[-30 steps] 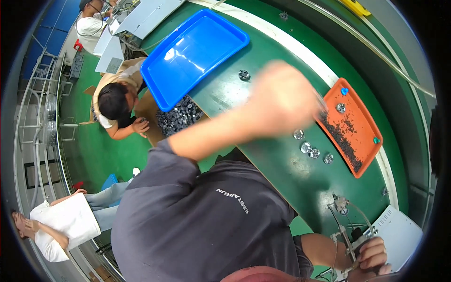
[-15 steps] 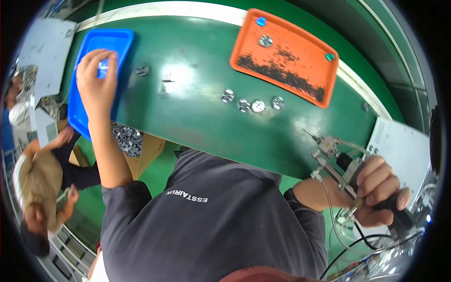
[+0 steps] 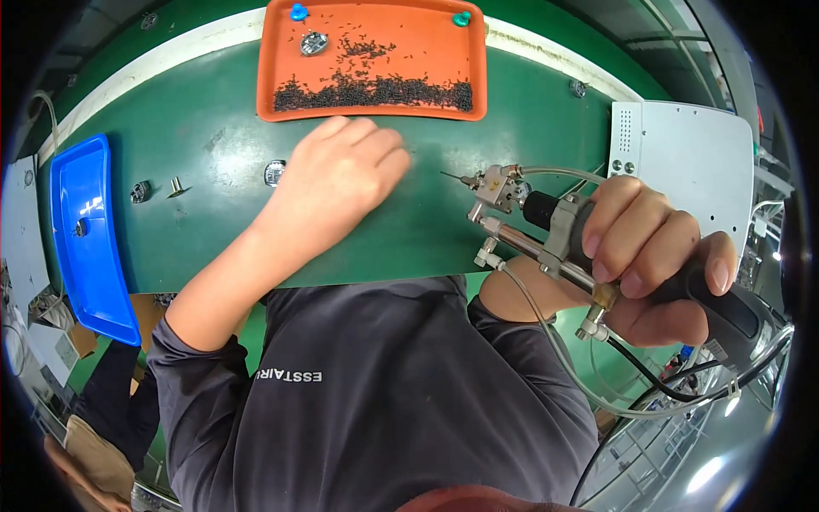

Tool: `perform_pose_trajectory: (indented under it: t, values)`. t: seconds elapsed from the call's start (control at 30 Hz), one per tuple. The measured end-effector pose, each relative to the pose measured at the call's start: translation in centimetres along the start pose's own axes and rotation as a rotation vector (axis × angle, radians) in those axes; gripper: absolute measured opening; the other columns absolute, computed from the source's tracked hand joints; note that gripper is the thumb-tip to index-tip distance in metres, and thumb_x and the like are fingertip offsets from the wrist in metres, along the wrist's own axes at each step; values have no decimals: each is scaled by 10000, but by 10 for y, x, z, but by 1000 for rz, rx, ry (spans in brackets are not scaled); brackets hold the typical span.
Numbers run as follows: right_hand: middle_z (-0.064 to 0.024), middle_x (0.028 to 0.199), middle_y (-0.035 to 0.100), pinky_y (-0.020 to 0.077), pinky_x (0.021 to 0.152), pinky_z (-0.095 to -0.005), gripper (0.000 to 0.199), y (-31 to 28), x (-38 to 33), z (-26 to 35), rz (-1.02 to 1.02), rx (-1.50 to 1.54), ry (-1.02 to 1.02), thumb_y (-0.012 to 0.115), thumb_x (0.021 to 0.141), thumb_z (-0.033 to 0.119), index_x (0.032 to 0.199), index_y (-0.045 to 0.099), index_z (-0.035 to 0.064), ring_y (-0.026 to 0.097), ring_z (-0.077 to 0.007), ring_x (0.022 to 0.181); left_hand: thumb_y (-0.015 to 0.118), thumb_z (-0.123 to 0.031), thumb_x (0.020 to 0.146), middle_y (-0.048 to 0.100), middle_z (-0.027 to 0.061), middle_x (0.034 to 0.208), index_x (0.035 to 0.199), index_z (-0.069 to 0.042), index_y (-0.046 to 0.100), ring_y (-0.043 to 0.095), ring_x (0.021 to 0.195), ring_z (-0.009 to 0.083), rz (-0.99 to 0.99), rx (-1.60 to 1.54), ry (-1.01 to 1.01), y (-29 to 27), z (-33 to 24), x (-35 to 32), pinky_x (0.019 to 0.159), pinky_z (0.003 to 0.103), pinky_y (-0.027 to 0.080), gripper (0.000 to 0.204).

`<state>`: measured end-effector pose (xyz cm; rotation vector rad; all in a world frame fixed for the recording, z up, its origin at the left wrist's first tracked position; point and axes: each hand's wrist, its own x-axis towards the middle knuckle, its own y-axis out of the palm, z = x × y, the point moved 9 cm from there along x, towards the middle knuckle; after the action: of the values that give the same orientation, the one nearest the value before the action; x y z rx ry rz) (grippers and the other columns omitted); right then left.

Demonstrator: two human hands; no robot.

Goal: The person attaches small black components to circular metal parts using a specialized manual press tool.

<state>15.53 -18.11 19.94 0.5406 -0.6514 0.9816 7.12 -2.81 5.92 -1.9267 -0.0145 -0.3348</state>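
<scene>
My left hand (image 3: 337, 183) lies knuckles-up on the green belt (image 3: 196, 222), fingers curled, just below the orange tray (image 3: 375, 26); whatever is under its palm is hidden. A round metal part (image 3: 274, 172) sits right at its left edge. My right hand (image 3: 653, 260) is wrapped around a black powered screwdriver (image 3: 554, 235) with a metal nozzle, its thin tip pointing left above the belt. Thin hoses and a black cable run from the tool to the lower right.
The orange tray holds a band of small dark screws (image 3: 375, 90), one round metal part (image 3: 314, 43) and two blue pegs. A blue tray (image 3: 85, 247) stands at the left with small metal pieces (image 3: 141, 191) beside it. A grey box (image 3: 691, 162) sits at the right.
The view has swung right. My left hand has left the blue tray and come to the middle of the belt below the orange tray. My right hand has raised the screwdriver closer.
</scene>
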Motion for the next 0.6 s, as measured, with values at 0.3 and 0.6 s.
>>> perform_pose_trajectory:
  t: [0.3, 0.6]
  values:
    - [5, 793, 583, 476, 610, -300, 444, 0, 0, -10, 76, -63, 74, 633, 1035, 459, 1352, 541, 162, 565, -124, 611, 686, -110, 778, 712, 48, 1111, 925, -72, 764, 648, 1001, 198, -118, -132, 169, -2, -25, 6, 878, 353, 517, 172]
    - [7, 788, 577, 469, 606, -306, 428, 1, -4, -15, 50, -43, 95, 637, 1029, 472, 1327, 552, 176, 554, -120, 598, 787, -132, 774, 745, 20, 1075, 901, -63, 767, 639, 917, 181, -127, -81, 172, 6, -24, 5, 808, 334, 488, 146]
